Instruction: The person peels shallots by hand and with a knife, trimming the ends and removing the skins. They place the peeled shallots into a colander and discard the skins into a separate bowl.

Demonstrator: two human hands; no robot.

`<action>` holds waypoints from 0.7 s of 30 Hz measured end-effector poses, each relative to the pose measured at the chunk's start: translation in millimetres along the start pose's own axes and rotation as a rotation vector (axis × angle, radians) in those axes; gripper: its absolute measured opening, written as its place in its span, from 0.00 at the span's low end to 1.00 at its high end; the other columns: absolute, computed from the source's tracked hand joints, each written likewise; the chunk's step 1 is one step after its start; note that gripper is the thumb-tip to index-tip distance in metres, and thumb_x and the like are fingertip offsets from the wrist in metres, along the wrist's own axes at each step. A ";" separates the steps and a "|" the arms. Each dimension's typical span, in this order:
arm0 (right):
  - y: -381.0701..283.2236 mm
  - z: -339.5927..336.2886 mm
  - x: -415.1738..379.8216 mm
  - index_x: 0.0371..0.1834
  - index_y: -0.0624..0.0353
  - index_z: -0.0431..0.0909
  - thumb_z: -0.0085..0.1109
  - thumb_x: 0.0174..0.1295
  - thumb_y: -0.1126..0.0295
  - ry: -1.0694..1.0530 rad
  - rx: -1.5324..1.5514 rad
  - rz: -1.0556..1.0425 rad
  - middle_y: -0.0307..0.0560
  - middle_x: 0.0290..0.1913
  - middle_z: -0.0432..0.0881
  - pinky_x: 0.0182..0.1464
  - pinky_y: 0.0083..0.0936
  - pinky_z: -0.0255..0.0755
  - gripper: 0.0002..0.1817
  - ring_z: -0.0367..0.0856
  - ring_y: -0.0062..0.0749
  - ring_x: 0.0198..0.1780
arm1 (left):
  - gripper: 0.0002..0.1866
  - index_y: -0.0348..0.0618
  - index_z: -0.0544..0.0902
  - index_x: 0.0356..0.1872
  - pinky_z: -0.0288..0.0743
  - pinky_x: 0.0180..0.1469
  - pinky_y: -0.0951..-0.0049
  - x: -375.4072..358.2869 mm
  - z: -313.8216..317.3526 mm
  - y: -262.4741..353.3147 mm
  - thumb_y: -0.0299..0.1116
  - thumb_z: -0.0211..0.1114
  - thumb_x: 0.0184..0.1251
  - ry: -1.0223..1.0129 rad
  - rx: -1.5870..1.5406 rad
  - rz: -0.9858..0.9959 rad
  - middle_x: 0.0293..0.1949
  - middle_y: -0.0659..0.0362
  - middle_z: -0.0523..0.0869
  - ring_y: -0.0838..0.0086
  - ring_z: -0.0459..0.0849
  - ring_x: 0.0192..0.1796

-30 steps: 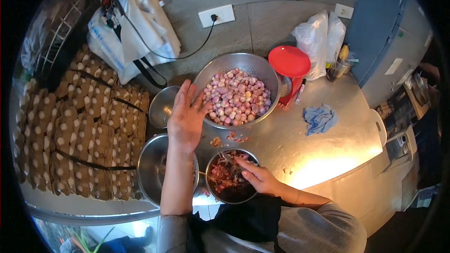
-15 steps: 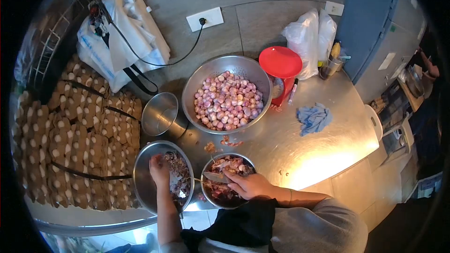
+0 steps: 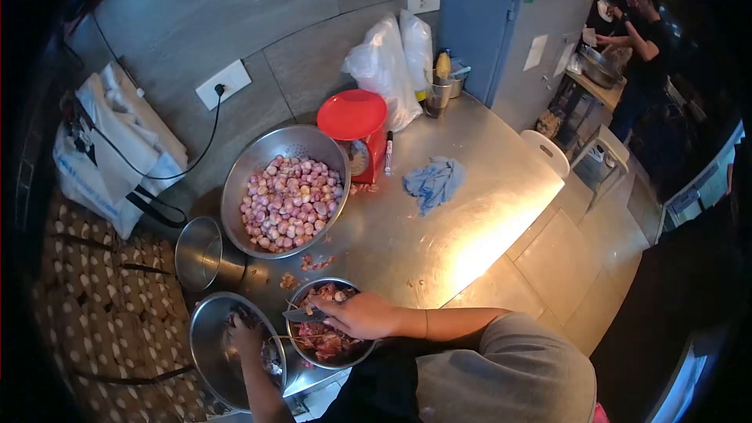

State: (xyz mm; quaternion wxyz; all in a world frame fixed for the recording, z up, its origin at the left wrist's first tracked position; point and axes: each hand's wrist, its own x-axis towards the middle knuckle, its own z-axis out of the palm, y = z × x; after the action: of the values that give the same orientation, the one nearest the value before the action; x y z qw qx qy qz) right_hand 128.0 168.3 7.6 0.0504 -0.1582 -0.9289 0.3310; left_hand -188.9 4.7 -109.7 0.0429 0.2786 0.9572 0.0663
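My right hand [image 3: 364, 316] is closed around a small knife [image 3: 301, 315], its blade pointing left. It hovers over a round steel bowl [image 3: 363, 356] of reddish onion skins and trimmings [image 3: 321, 341]. To the left, my left hand [image 3: 246, 337] reaches down into a wider steel bowl [image 3: 205, 352] holding a dark, purplish heap that I cannot make out clearly. Its fingertips are partly hidden and blurred. Behind the bowls, a large steel colander [image 3: 235, 180] holds many peeled small red onions [image 3: 294, 204].
Egg trays [image 3: 110, 305] are stacked at left, beside a steel pot [image 3: 200, 254]. A red scale [image 3: 352, 113], a marker [image 3: 389, 153], a blue cloth [image 3: 433, 184] and plastic bags [image 3: 388, 70] are on the steel table [image 3: 486, 164]. Another person [image 3: 646, 47] stands far right.
My view has turned right, so the table's things appear further left and another person shows. My left hand has gone lower into its bowl. The knife stays in my right hand.
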 end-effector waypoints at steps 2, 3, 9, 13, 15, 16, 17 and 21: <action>-1.1 -1.2 -1.8 0.67 0.52 0.50 0.40 0.64 0.57 0.023 0.008 0.021 0.54 0.22 0.77 0.30 0.47 0.69 0.29 0.76 0.49 0.23 | 0.40 0.50 0.61 0.61 0.63 0.58 0.54 -12.6 -30.5 25.7 0.44 0.68 0.44 -0.041 0.046 -0.061 0.57 0.39 0.64 0.46 0.66 0.58; -1.8 -1.4 -2.5 0.67 0.53 0.50 0.40 0.64 0.58 0.015 -0.012 0.028 0.54 0.22 0.77 0.29 0.46 0.69 0.29 0.76 0.49 0.22 | 0.39 0.50 0.61 0.61 0.63 0.58 0.55 -21.7 -48.9 40.2 0.44 0.67 0.44 -0.065 0.069 -0.094 0.57 0.40 0.64 0.46 0.66 0.58; -16.2 -0.9 0.2 0.67 0.57 0.50 0.42 0.63 0.60 0.010 -0.136 0.070 0.54 0.20 0.76 0.23 0.42 0.68 0.30 0.76 0.48 0.20 | 0.35 0.49 0.62 0.60 0.59 0.59 0.50 8.1 -7.2 -7.2 0.47 0.63 0.51 0.147 0.068 -0.152 0.58 0.46 0.65 0.51 0.66 0.59; -17.2 10.5 4.3 0.67 0.59 0.51 0.43 0.62 0.60 0.009 -0.183 0.088 0.53 0.19 0.76 0.23 0.43 0.68 0.31 0.76 0.48 0.20 | 0.32 0.42 0.63 0.58 0.56 0.61 0.52 7.8 -10.3 -10.4 0.46 0.61 0.54 -0.085 0.009 -0.082 0.57 0.44 0.67 0.55 0.67 0.59; -21.0 13.9 3.7 0.66 0.59 0.51 0.44 0.61 0.61 0.010 -0.181 0.092 0.54 0.20 0.76 0.23 0.43 0.68 0.31 0.76 0.48 0.20 | 0.30 0.39 0.62 0.57 0.60 0.59 0.56 -3.6 -33.8 6.2 0.40 0.61 0.55 -0.142 0.035 -0.083 0.56 0.42 0.68 0.57 0.68 0.59; -23.8 13.4 2.0 0.66 0.60 0.50 0.44 0.60 0.62 0.016 -0.174 0.093 0.54 0.20 0.76 0.23 0.43 0.68 0.31 0.76 0.48 0.20 | 0.30 0.40 0.62 0.58 0.60 0.59 0.57 2.4 -23.9 -0.4 0.38 0.61 0.55 -0.150 0.050 -0.058 0.56 0.42 0.68 0.55 0.68 0.59; -25.9 10.8 0.3 0.66 0.60 0.50 0.45 0.60 0.62 0.023 -0.172 0.092 0.55 0.20 0.76 0.24 0.43 0.69 0.32 0.76 0.48 0.20 | 0.30 0.41 0.62 0.58 0.61 0.59 0.57 8.3 -15.0 -6.2 0.37 0.61 0.55 -0.157 0.062 -0.034 0.57 0.42 0.67 0.54 0.68 0.59; -41.9 10.9 -12.1 0.66 0.62 0.49 0.45 0.55 0.69 0.002 -0.233 0.107 0.55 0.20 0.77 0.23 0.44 0.69 0.33 0.77 0.48 0.21 | 0.29 0.43 0.61 0.59 0.62 0.58 0.54 -9.3 -33.9 19.0 0.33 0.61 0.56 -0.008 -0.089 -0.071 0.56 0.42 0.68 0.47 0.67 0.58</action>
State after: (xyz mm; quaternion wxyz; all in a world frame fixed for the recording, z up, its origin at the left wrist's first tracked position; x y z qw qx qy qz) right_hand 126.3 127.2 25.7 0.0148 -0.2128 -0.9512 0.2231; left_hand -175.2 12.0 -73.0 0.0615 0.2426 0.9623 0.1063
